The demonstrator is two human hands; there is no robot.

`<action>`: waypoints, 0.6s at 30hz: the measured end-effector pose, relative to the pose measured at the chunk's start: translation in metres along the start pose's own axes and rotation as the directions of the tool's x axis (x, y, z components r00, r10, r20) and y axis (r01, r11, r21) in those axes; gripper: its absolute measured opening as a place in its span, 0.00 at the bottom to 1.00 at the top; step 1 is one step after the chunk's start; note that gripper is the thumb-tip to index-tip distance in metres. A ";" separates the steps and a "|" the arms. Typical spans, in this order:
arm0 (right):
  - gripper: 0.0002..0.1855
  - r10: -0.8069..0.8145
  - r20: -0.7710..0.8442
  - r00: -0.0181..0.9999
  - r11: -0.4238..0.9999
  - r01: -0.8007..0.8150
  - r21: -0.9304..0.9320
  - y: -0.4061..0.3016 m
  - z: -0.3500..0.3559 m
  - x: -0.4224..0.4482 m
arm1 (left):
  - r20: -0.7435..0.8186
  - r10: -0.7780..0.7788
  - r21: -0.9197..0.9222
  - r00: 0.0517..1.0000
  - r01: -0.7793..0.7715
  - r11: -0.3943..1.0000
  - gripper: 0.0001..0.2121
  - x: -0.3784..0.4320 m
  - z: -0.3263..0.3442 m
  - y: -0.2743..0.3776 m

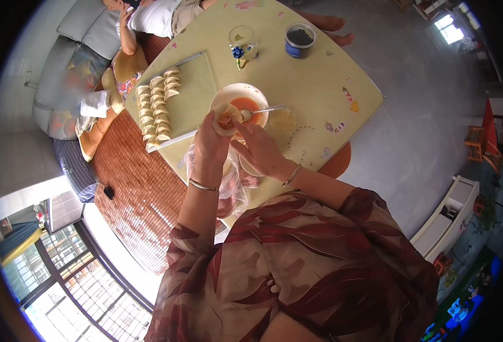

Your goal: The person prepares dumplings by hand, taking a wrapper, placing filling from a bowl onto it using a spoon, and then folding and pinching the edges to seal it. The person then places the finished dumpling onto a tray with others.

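Observation:
My left hand (212, 143) holds a round dumpling wrapper (227, 119) with reddish filling in its middle. The fingertips of my right hand (257, 149) are at the wrapper's right edge; whether they pinch it is hard to tell. Just behind my hands stands a white bowl (230, 90) of orange-red filling, with a metal spoon (270, 108) resting in it. To the left, a tray (198, 85) bears rows of folded dumplings (159, 107). A thin plastic bag (234, 188) and part of another round dish (251, 166) lie below my hands, partly hidden.
On the table (319, 85) stand a glass mug (242, 40) with a blue flower and a tub (299, 40) with dark contents. Another person (157, 19) reclines beyond the table's far left edge. An orange stool (339, 161) shows under the right edge.

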State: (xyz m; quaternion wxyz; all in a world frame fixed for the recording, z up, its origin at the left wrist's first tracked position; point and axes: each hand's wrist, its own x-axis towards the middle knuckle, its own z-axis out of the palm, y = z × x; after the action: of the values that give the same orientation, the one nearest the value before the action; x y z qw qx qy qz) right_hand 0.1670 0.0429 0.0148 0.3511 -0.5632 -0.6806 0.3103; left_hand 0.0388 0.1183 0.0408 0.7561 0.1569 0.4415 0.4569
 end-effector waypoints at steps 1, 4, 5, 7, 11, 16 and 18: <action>0.29 -0.007 -0.008 1.000 1.000 0.007 0.005 0.000 -0.001 0.000 | 0.015 -0.010 -0.014 1.000 0.011 1.000 0.19 0.000 0.000 0.000; 0.24 -0.041 -0.078 0.996 0.997 0.046 0.066 -0.007 -0.009 0.002 | 0.098 -0.056 -0.118 0.994 0.067 0.991 0.20 -0.002 -0.003 0.003; 0.20 -0.055 -0.134 0.990 0.991 0.070 0.115 -0.010 -0.017 0.002 | 0.155 -0.080 -0.188 0.985 0.109 0.976 0.20 -0.002 -0.007 0.003; 0.17 -0.039 -0.197 0.980 0.984 0.072 0.161 -0.011 -0.031 0.002 | 0.195 -0.110 -0.306 0.975 0.167 0.937 0.21 -0.007 -0.009 0.006; 0.16 -0.044 -0.240 0.970 0.996 0.060 0.061 -0.005 -0.047 0.000 | 0.140 -0.153 -0.434 0.978 0.200 0.879 0.23 -0.026 -0.003 0.011; 0.15 -0.265 -0.314 0.912 0.962 0.271 -0.028 -0.036 -0.054 0.001 | 0.383 -0.095 -0.497 0.919 0.291 0.818 0.23 -0.040 -0.005 0.012; 0.16 -0.302 -0.373 0.877 0.951 0.304 -0.055 -0.037 -0.053 -0.002 | 0.423 -0.107 -0.518 0.900 0.337 0.786 0.23 -0.043 -0.003 0.013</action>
State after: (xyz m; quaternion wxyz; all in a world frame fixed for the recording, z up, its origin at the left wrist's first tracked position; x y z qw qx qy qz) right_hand 0.1913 0.0360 0.0746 0.5207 -0.4981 -0.6792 0.1394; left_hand 0.0211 0.0894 0.0702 0.8861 -0.0512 0.1454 0.4371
